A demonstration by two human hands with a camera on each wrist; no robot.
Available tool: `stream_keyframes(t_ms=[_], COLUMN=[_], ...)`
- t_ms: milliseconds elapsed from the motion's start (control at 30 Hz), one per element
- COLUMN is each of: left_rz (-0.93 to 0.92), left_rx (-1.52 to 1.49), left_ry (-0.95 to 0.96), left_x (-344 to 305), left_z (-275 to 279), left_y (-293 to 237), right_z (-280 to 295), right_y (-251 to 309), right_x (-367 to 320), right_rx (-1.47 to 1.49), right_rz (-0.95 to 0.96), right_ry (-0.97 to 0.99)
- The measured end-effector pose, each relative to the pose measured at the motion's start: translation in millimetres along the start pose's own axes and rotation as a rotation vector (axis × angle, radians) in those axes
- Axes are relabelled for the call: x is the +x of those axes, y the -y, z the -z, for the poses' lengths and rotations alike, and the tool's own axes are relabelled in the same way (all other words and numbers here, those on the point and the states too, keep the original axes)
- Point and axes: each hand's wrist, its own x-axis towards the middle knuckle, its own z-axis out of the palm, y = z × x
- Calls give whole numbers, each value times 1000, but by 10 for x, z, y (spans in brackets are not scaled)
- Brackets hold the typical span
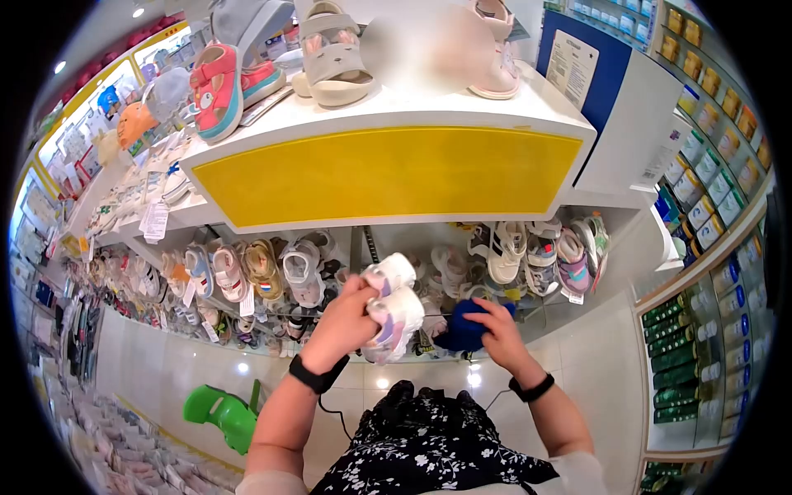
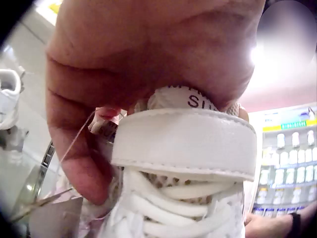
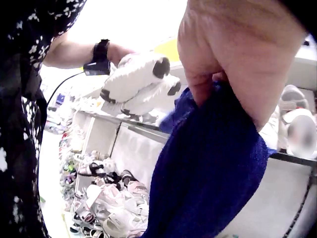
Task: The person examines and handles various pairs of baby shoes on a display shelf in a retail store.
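**White shoes point(image 1: 398, 318) in our left hand point(image 1: 346, 322), blue cloth point(image 1: 464, 327) in our right hand point(image 1: 502, 334)**

We have our left hand clamped on the white shoes, two of them held close together in front of the near edge of the shoe shelf point(image 1: 363, 311). In the left wrist view, our fingers and thumb grip around the top of one shoe, by its printed tongue, above a broad white strap point(image 2: 184, 144) and white laces point(image 2: 171, 201). From the right wrist, we see dark patches on the pale soles. Lilac parts show on their sides in the head view.

Just to the right, our right hand is closed on the blue cloth, pinching its upper part so that the rest hangs down. The cloth and the shoes are near each other; whether they touch, we cannot tell.

Beyond our hands, rows of small shoes run left and right under a counter with a yellow panel point(image 1: 388, 177). On its top we see a pink shoe point(image 1: 218, 92) at the left and a pale sandal point(image 1: 337, 62) nearer the middle. We also see a green chair point(image 1: 223, 412) on the floor at the near left, and glass shelves point(image 1: 708, 346) of packed goods at the right.
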Motion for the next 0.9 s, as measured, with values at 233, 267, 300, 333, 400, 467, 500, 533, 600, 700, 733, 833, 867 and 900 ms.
stream_keyframes(t_ms=[233, 267, 300, 333, 400, 467, 500, 533, 600, 700, 733, 833, 867, 900], left_rz=[-3, -24, -24, -24, 27, 80, 109, 99, 150, 215, 215, 107, 112, 118], left_rx=[573, 636, 641, 644, 667, 608, 578, 589, 530, 429, 379, 222, 174, 127], left_ry=[-4, -16, -3, 8, 26, 2, -13, 15, 64, 92, 87, -72, -130, -188], left_x=[672, 753, 820, 883, 997, 1075, 1103, 1178, 1203, 1111, 1060, 830, 726, 607], left_z=[-306, -353, -371, -387, -433, -456, -451, -476, -475, -388, -382, -471, -516, -552], left_y=[154, 203, 217, 226, 205, 158, 150, 242, 256, 64, 55, 161, 178, 143], right_z=[112, 134, 142, 122, 87, 44, 31, 13, -83, -166, -193, -211, -270, -326], right_y=[-54, 4, 41, 19, 86, 100, 117, 143, 145, 309, 375, 629, 630, 621], right_x=[-355, -354, -351, -344, -288, -179, -125, -68, 23, 251, 338, 610, 681, 728], right_rx=[626, 751, 875, 870, 900, 847, 842, 837, 838, 713, 648, 406, 304, 220], right_rz=[-326, -417, -508, -478, -554, -552, -558, -561, -495, -358, -310, -239, -215, -198], right_ry=[-46, -16, 14, 44, 36, 57, 72, 89, 89, 53, 42, 69, 93, 99])
